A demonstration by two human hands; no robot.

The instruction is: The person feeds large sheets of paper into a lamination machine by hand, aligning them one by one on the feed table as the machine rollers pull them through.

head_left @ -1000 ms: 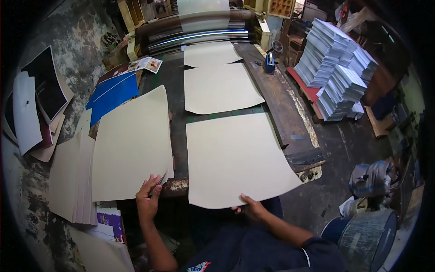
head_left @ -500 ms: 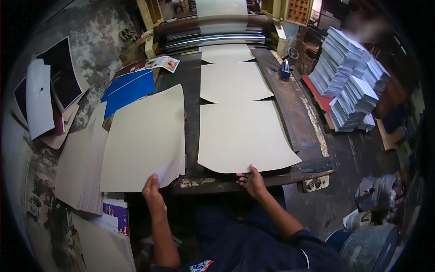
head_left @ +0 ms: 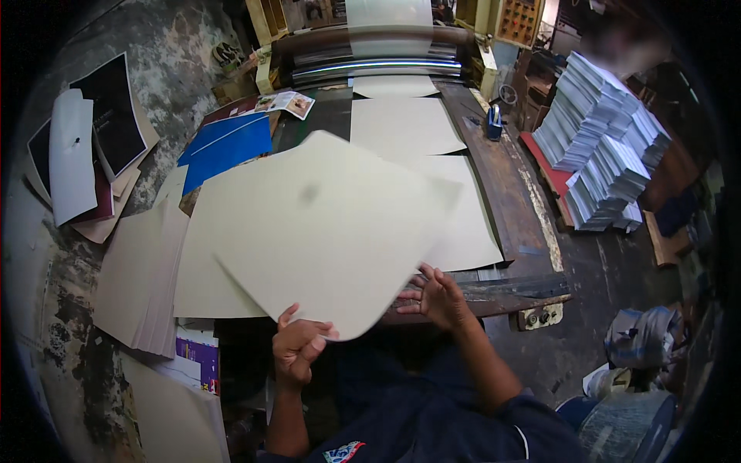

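A large cream sheet of paper (head_left: 332, 231) is lifted and tilted, slightly blurred. My left hand (head_left: 299, 346) pinches its nearest corner. Close to the sheet's lower right edge, my right hand (head_left: 441, 301) is open with fingers spread; whether it touches the edge I cannot tell. Beneath the lifted sheet, at the left, lies a cream stack (head_left: 207, 282). Partly covered by it at the right is a laid-down sheet (head_left: 475, 231). Beyond that, another sheet (head_left: 405, 127) and a farther one (head_left: 394, 86) run in line toward the machine's rollers (head_left: 378, 69).
Fanned cream sheets (head_left: 143, 270) lean beside the stack. Blue sheets (head_left: 228, 147) lie behind it. A blue-handled tool (head_left: 494, 122) stands on the right table edge. Tall piles of white paper (head_left: 590, 116) rise at the right. A plastic-wrapped roll (head_left: 629, 428) sits lower right.
My left hand has raised a sheet off the left stack and swung it rightward over the nearest laid sheet. My right hand has risen slightly and opened beside it.
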